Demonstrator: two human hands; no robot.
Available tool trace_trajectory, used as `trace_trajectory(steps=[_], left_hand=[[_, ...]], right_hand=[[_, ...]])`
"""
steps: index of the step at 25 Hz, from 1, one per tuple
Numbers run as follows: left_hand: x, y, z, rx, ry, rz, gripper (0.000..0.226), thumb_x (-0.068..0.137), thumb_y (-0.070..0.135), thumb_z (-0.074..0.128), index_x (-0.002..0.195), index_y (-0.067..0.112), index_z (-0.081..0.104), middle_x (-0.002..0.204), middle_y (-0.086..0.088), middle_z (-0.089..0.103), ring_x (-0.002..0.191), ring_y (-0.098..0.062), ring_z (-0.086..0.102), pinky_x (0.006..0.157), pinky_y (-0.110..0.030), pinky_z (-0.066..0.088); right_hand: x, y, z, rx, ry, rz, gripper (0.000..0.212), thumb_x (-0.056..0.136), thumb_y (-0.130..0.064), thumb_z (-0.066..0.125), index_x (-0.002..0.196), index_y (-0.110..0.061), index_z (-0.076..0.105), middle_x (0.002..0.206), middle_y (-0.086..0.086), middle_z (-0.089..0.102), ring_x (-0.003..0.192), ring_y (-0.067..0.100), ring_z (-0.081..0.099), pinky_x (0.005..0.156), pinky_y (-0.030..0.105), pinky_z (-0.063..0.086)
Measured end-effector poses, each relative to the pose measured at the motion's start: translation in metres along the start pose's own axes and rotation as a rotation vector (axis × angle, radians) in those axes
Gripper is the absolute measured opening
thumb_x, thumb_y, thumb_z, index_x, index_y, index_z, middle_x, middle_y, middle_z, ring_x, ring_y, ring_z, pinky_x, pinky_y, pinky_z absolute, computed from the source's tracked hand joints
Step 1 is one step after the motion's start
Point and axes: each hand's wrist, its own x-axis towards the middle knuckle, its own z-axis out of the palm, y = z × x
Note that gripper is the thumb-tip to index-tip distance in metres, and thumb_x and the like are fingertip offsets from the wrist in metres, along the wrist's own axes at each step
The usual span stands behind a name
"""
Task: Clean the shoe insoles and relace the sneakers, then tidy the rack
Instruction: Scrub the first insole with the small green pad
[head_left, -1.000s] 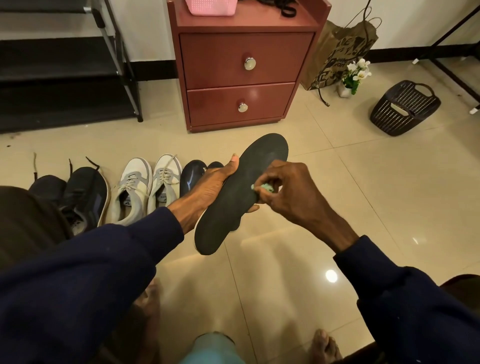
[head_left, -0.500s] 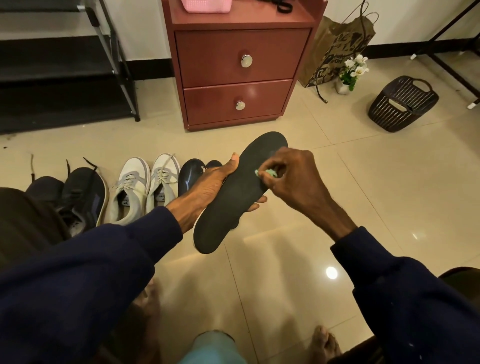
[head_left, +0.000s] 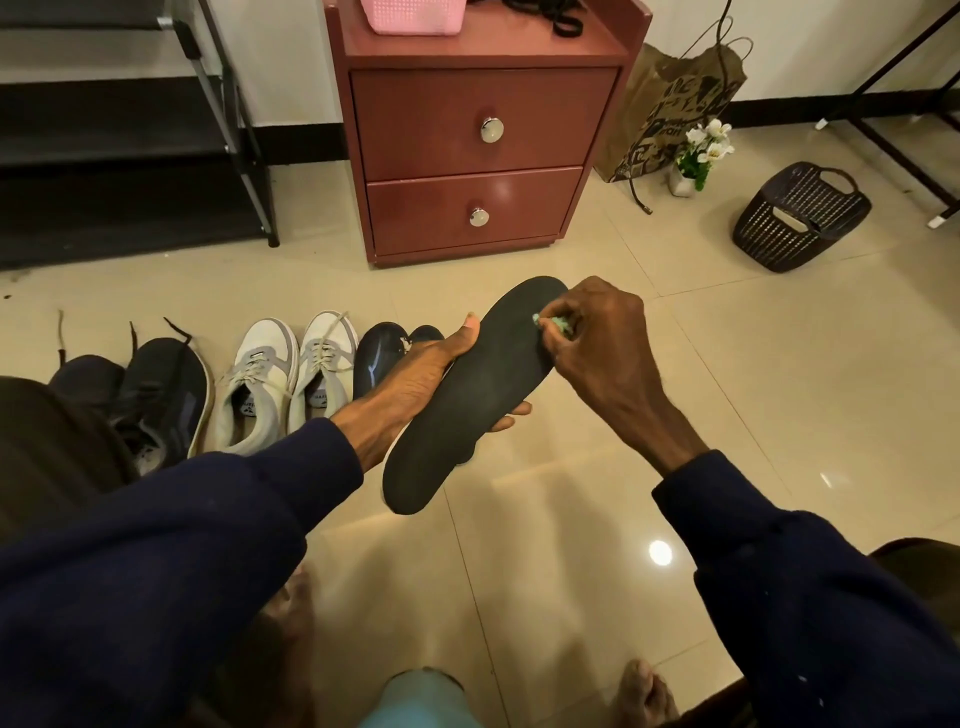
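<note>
— Where is the insole?

— The long black foam insole (head_left: 467, 405) is at the centre of the frame, held in the air above the glossy beige tiled floor (head_left: 753, 405). Its toe end points to the upper right and its heel to the lower left.

— Who has hold of it?

— The left hand (head_left: 415, 374) grasps it at mid-length. The thumb lies along the left edge, and the fingertips wrap under and peek out on the right edge.

— And the other hand?

— The right hand (head_left: 602, 358) has its fingers curled, pinching a small pale green wad (head_left: 558, 325). The wad is pressed against the insole near the toe end. I cannot tell what it is made of.

— Where are the shoes?

— They stand in a row at the left of the frame, toes away from the camera. There is a dark navy pair of sneakers (head_left: 156, 400) with loose black lace ends. Beside it is a white and grey laced pair (head_left: 280, 384). Then comes a glossy dark pair (head_left: 376, 358), partly hidden behind the left wrist.

— What is behind them?

— A black metal shoe rack (head_left: 130, 130) stands at the upper left. A red-brown two-drawer cabinet (head_left: 467, 156) stands at the top centre, with a pink plastic basket (head_left: 415, 15) and black laces (head_left: 561, 18) on it. At the upper right are a printed brown paper bag (head_left: 670, 114), a small pot of white flowers (head_left: 701, 150) and a tipped dark woven-plastic basket (head_left: 800, 218).
</note>
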Motion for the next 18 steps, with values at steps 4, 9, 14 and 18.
trace_trajectory(steps=[4,9,14,18], left_hand=[[0.002,-0.003,-0.004,0.028,0.044,0.021,0.055,0.100,0.051,0.055,0.123,0.002,0.067,0.111,-0.025,0.074,0.091,-0.039,0.075,0.070,-0.046,0.065],[0.001,0.000,0.000,0.005,0.036,0.025,0.053,0.102,0.050,0.053,0.120,0.003,0.069,0.100,-0.021,0.077,0.078,-0.033,0.077,0.061,-0.040,0.064],[0.000,-0.001,0.000,0.021,-0.007,-0.008,0.059,0.102,0.053,0.051,0.126,0.000,0.065,0.112,-0.030,0.072,0.086,-0.041,0.075,0.068,-0.047,0.064],[0.003,-0.003,-0.008,0.145,0.110,0.084,0.049,0.098,0.052,0.060,0.112,0.007,0.075,0.112,-0.022,0.075,0.090,-0.034,0.074,0.089,-0.049,0.061]], right_hand=[[-0.021,-0.014,0.011,0.058,-0.058,0.000,0.009,0.083,-0.015,0.078,0.091,-0.012,0.076,0.090,0.001,0.069,0.077,0.009,0.061,0.069,0.022,0.055],[-0.015,-0.020,0.005,0.072,-0.126,-0.102,0.010,0.080,-0.009,0.079,0.088,-0.014,0.076,0.087,0.000,0.068,0.075,0.010,0.060,0.067,0.021,0.052],[-0.010,-0.002,0.000,0.063,0.034,0.048,0.009,0.082,-0.011,0.078,0.090,-0.012,0.074,0.088,0.000,0.070,0.074,0.009,0.062,0.068,0.027,0.056],[-0.035,-0.035,0.010,0.157,-0.269,-0.128,0.008,0.080,-0.009,0.078,0.086,-0.015,0.075,0.084,-0.005,0.066,0.069,0.003,0.057,0.062,0.014,0.048]])
